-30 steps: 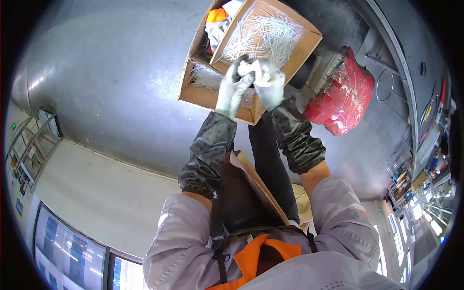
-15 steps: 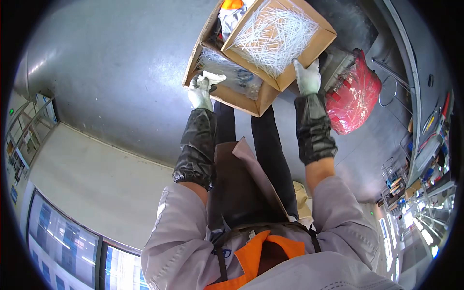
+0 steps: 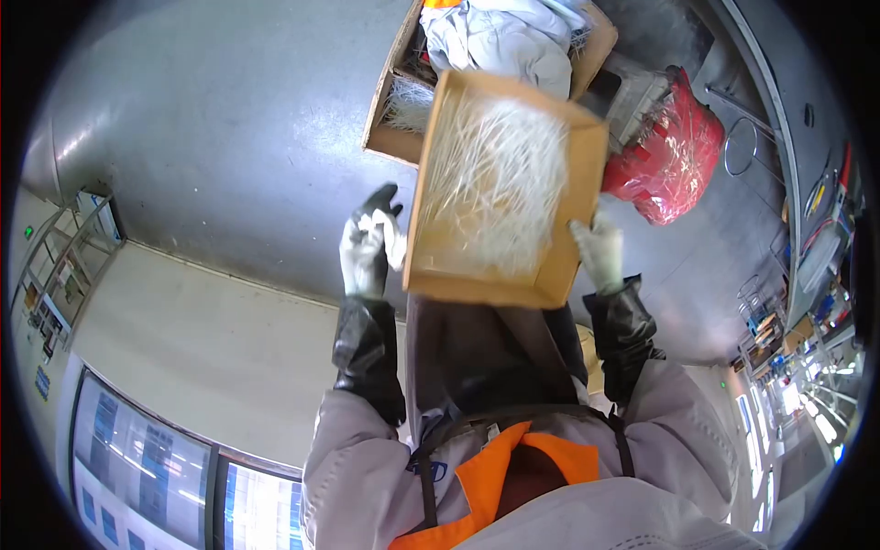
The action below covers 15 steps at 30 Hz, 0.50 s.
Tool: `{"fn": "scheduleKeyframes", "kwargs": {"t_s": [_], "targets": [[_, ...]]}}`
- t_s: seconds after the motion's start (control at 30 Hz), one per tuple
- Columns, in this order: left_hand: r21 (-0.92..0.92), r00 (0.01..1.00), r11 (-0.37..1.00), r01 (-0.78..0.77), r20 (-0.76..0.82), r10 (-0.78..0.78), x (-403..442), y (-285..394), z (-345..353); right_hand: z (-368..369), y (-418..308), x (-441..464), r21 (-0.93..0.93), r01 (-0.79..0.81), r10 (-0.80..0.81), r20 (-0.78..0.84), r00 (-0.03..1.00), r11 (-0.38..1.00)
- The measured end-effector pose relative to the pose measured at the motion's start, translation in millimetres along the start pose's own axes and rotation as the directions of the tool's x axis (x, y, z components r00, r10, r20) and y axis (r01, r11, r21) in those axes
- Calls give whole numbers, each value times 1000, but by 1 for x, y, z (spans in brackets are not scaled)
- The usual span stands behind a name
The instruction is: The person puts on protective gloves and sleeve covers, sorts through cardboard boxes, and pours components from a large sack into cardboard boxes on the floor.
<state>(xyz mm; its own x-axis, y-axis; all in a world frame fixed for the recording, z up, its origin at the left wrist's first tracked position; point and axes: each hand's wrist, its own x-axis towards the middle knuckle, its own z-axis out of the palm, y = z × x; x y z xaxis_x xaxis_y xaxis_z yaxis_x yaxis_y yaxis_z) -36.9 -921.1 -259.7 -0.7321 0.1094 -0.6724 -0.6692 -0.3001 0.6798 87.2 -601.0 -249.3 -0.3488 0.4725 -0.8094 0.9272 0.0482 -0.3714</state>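
Note:
A shallow cardboard box (image 3: pixel 422 238) full of loose thin white strands (image 3: pixel 504 174) hangs in front of my body, blurred by motion. My right hand (image 3: pixel 600 252), in a white glove, grips its lower right wall, thumb inside the rim. To the left of the box, my left hand (image 3: pixel 364 252), in a white glove with dark fingers, is closed around a crumpled white cloth-like piece (image 3: pixel 394 240). A larger cardboard box (image 3: pixel 390 142) lies beyond, with more strands (image 3: pixel 410 103) and grey clothing (image 3: pixel 500 41) with an orange part in it.
Right of the boxes sits a red plastic-wrapped bundle (image 3: pixel 674 156) beside a grey case-like object (image 3: pixel 637 105). A metal frame with a ring (image 3: pixel 741 147) stands farther right. A pale wall (image 3: pixel 220 321) with windows runs along the lower left, beside the grey floor (image 3: pixel 247 137).
The strand-filled box has come off the larger box and moved toward my body in my right hand, uncovering the grey clothing. My left hand has drawn back with the white piece.

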Motion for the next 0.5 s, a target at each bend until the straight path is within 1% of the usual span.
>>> {"fn": "scheduleKeyframes", "kwargs": {"t_s": [0.03,0.07,0.1,0.13,0.17,0.2,0.23,0.3,0.33,0.37,0.4,0.43,0.47,0.5], "targets": [[-42,997,999,10,78,-7,-12,2,-9,11,13,-6,-69,-110,114,57,992,992],[-35,997,999,14,83,-11,-20,3,-18,24,36,-5,-61,-116,119,56,991,991],[-131,991,984,122,65,-114,-28,5,-30,38,63,-2,-128,22,-2,154,988,992],[-226,975,949,221,55,-214,-32,6,-42,48,78,3,-177,169,-119,260,958,970],[-319,949,895,312,54,-311,-35,3,-53,53,80,13,-168,164,-117,261,958,972],[-308,948,898,314,51,-314,-29,-8,-68,60,81,29,-261,211,-102,376,921,942],[-228,966,941,251,-6,-259,-9,-27,-84,68,78,47,-343,269,-78,482,873,900],[-60,985,989,134,-100,-140,28,-57,-102,77,49,75,-403,106,148,550,822,909],[-56,985,989,139,-91,-144,39,-44,-75,81,68,102,-399,98,149,544,826,912],[30,987,992,119,-116,-115,51,-31,-47,85,94,132,-97,279,-142,679,720,955],[114,985,988,105,-146,-88,59,-18,-23,87,113,154,223,402,-431,711,556,888],[114,984,987,115,-150,-97,65,-17,-16,85,110,160,221,393,-422,714,558,893],[235,981,960,153,-150,-119,72,-14,-11,82,106,165,147,552,-449,763,465,821],[355,981,918,177,-144,-134,83,-9,-8,81,96,174,87,701,-462,807,367,708]]}}
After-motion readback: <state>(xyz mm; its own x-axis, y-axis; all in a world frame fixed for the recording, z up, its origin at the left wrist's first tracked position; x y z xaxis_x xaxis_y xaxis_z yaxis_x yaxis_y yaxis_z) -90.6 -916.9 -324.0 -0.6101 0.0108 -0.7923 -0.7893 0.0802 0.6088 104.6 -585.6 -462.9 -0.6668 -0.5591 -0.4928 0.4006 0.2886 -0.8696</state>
